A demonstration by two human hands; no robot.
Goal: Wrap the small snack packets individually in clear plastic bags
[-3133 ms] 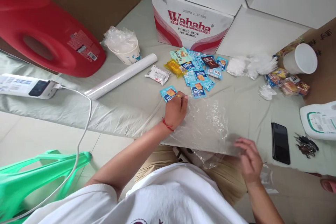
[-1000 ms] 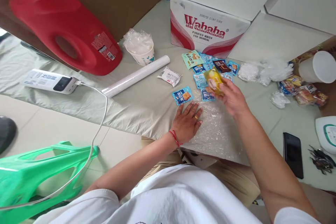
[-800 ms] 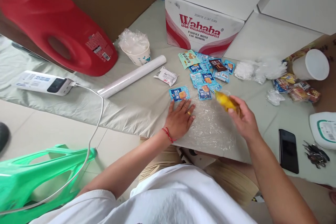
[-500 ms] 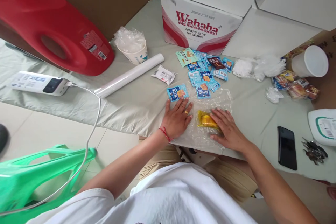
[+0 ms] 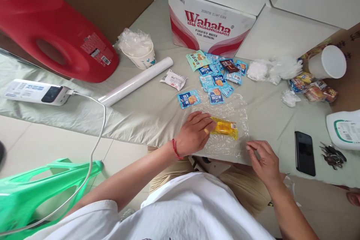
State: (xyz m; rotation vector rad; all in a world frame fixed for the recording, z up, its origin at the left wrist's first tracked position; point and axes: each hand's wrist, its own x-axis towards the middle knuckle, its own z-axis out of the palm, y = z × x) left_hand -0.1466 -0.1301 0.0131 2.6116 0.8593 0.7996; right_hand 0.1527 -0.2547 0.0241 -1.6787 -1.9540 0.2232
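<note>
A yellow wrapped snack lies on a sheet of clear plastic film near the table's front edge. My left hand is stretched out palm down over the film, its fingertips at the left end of the snack. At the film's right edge, my right hand has thumb and forefinger brought together in a pinch; the film's edge seems to be between them. Just beyond the film are a blue snack packet and another blue packet.
Behind lie several more packets, a white sachet, a film roll and a paper cup. To the right are a phone, keys, small cakes and a white bottle. A Wahaha box stands at the back.
My right hand has left the yellow snack and moved right to the film's edge, closing into a pinch. My left hand has shifted right onto the snack's left end.
</note>
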